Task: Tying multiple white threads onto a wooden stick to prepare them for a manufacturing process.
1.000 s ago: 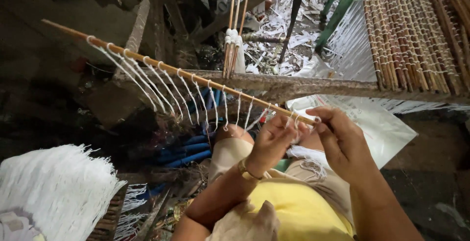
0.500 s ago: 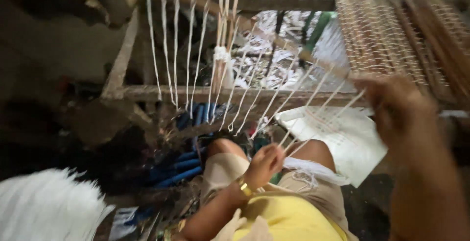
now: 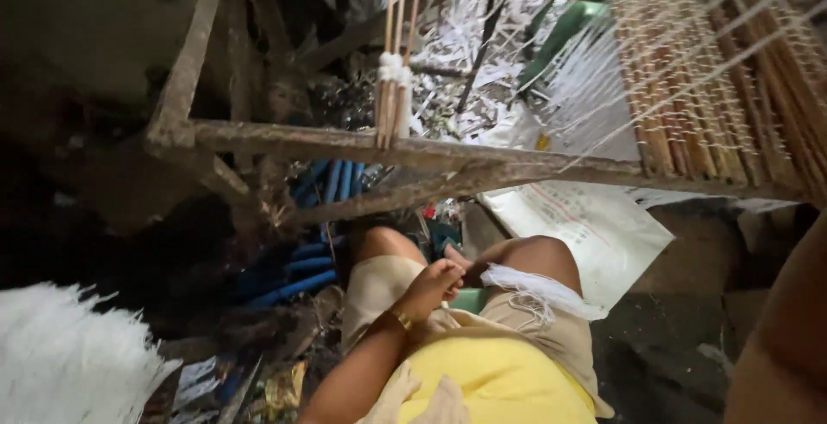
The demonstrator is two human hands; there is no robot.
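Seen from above, seated on the ground before a rough wooden frame (image 3: 413,152). Left hand (image 3: 435,284) resting low between the bare knees, a gold bracelet (image 3: 401,319) on the wrist, fingers (image 3: 448,279) curled loosely inward and touching the end of a bundle of white threads (image 3: 538,290) draped across the right thigh; cannot tell whether any strand is actually pinched. Right forearm (image 3: 780,346) rising along the right edge and out of view, the right hand itself outside the picture, so grip unknown.

Lying on the far right of the frame, a mat of thin brown sticks (image 3: 715,88) laced with white string. From around it, loose white strands (image 3: 594,71) fanning down to the left, across the green plastic piece (image 3: 560,32) behind.

Standing upright behind the frame's front rail, a small sheaf of thin sticks (image 3: 394,88) bound with a white knot near its lower end. Under the rail, blue rods (image 3: 301,269) lying side by side on the littered ground, just left of the left knee. A white printed sack (image 3: 594,226) spread flat beyond the right knee. At lower left, a large heap of white fibre (image 3: 69,364), well apart from both hands. Yellow shirt (image 3: 491,381) and beige shorts (image 3: 379,282) filling the bottom centre.
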